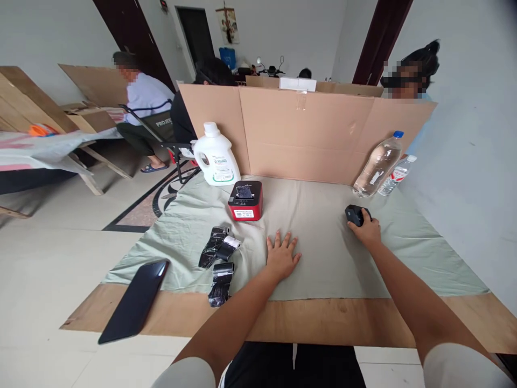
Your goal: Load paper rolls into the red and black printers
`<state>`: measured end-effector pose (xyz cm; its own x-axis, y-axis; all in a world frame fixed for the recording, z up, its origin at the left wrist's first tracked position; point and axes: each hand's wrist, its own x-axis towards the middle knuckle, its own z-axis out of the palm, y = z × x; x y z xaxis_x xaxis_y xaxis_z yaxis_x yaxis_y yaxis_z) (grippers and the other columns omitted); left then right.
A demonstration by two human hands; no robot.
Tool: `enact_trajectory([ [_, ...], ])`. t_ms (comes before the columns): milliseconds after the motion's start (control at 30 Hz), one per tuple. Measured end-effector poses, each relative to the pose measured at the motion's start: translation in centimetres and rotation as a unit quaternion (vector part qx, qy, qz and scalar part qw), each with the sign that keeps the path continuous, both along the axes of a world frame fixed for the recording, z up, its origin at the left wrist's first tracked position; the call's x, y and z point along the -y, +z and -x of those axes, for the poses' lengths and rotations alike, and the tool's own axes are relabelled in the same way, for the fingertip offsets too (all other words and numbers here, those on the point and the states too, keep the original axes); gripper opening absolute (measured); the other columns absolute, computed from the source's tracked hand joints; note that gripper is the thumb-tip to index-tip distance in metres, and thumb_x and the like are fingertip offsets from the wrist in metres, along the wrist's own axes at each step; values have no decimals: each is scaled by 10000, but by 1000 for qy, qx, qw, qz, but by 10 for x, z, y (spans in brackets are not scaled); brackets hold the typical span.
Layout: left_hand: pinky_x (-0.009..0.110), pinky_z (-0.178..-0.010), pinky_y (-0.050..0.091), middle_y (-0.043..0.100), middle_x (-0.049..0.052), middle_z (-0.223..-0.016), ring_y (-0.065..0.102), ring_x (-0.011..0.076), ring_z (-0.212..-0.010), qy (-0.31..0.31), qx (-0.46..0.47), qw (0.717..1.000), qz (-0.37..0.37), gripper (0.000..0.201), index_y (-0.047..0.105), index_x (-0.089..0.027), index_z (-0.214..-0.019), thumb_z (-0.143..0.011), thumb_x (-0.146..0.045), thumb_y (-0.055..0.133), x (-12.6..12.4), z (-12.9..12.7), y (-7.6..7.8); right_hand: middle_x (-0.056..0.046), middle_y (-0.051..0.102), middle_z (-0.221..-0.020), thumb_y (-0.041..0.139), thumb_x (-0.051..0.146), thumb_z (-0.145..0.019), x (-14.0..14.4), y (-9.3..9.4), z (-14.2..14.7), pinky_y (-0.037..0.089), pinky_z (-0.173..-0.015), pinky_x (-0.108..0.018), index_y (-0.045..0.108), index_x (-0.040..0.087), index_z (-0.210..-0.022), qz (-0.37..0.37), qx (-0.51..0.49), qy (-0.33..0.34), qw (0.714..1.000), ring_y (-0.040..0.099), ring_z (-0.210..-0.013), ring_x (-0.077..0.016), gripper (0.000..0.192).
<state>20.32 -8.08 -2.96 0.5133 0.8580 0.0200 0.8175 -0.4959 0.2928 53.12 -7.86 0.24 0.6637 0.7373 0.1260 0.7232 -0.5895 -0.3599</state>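
My left hand (pixel 281 255) lies flat on the pale green cloth (pixel 315 226) with its fingers spread, holding nothing. Farther right, my right hand (pixel 367 229) grips a small black block-shaped device (pixel 357 215), thumb and fingers around its near side. The device's exact kind is not clear. Left of my left hand are black, glossy, partly unrolled strips (pixel 221 283), with another cluster (pixel 218 247) just behind. Beyond them sits a red box with a black top (pixel 245 201).
A white jug (pixel 217 156) stands at the back left, before a cardboard screen (pixel 302 134). Two clear bottles, one large (pixel 379 164) and one small (pixel 397 175), lean at the back right. A dark tablet-like slab (pixel 135 302) overhangs the front left edge. Other people sit beyond.
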Motion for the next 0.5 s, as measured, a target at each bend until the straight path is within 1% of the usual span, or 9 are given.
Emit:
enact_trajectory([
  [100, 685, -1104, 45, 304, 99, -1552, 132, 420, -1439, -3, 18, 1000, -3, 563, 431, -223, -1422, -913, -464, 439, 1, 2, 4, -183, 481, -1233, 609, 555, -746, 28, -7, 45, 408, -960, -496, 399, 215, -1426, -72, 32, 117, 990, 517, -1121, -342, 788],
  [133, 669, -1114, 61, 330, 117, -1537, 157, 406, -1437, -9, 27, 1000, -6, 545, 447, -200, -1407, -913, -430, 451, 1, 3, 5, -179, 493, -1216, 605, 555, -749, 38, -10, 63, 416, -952, -496, 418, 213, -1413, -95, 41, 150, 983, 522, -1108, -333, 771],
  [200, 609, -1144, 101, 392, 135, -1498, 215, 356, -1433, -36, 56, 998, -14, 498, 474, -167, -1374, -910, -346, 471, 3, 6, 8, -178, 493, -1225, 597, 554, -759, 57, -15, 100, 424, -937, -509, 434, 226, -1401, -123, 57, 193, 972, 520, -1104, -331, 738],
  [267, 541, -1161, 158, 458, 128, -1452, 277, 300, -1418, -72, 98, 992, -18, 462, 488, -155, -1349, -901, -268, 477, 4, 9, 11, -189, 486, -1235, 593, 548, -771, 70, -17, 136, 432, -918, -518, 435, 226, -1400, -128, 67, 209, 967, 521, -1096, -339, 725],
  [333, 494, -1152, 229, 516, 122, -1401, 341, 267, -1386, -90, 147, 985, -13, 452, 494, -145, -1334, -887, -208, 475, 4, 11, 11, -208, 476, -1243, 581, 550, -786, 79, -19, 167, 442, -894, -520, 435, 206, -1400, -123, 72, 208, 968, 523, -1083, -349, 719],
  [400, 463, -1126, 296, 566, 128, -1344, 399, 250, -1345, -79, 188, 979, -4, 439, 509, -130, -1311, -877, -155, 454, 3, 11, 9, -233, 458, -1264, 560, 555, -806, 85, -21, 191, 447, -868, -522, 432, 179, -1401, -116, 77, 195, 971, 523, -1069, -357, 716],
  [500, 447, -1106, 334, 611, 129, -1276, 435, 248, -1311, -43, 214, 976, 4, 404, 557, -114, -1251, -867, -110, 432, 0, 11, 6, -264, 389, -1350, 537, 545, -831, 93, -26, 213, 446, -840, -529, 394, 165, -1424, -101, 100, 193, 971, 516, -1061, -366, 719],
])
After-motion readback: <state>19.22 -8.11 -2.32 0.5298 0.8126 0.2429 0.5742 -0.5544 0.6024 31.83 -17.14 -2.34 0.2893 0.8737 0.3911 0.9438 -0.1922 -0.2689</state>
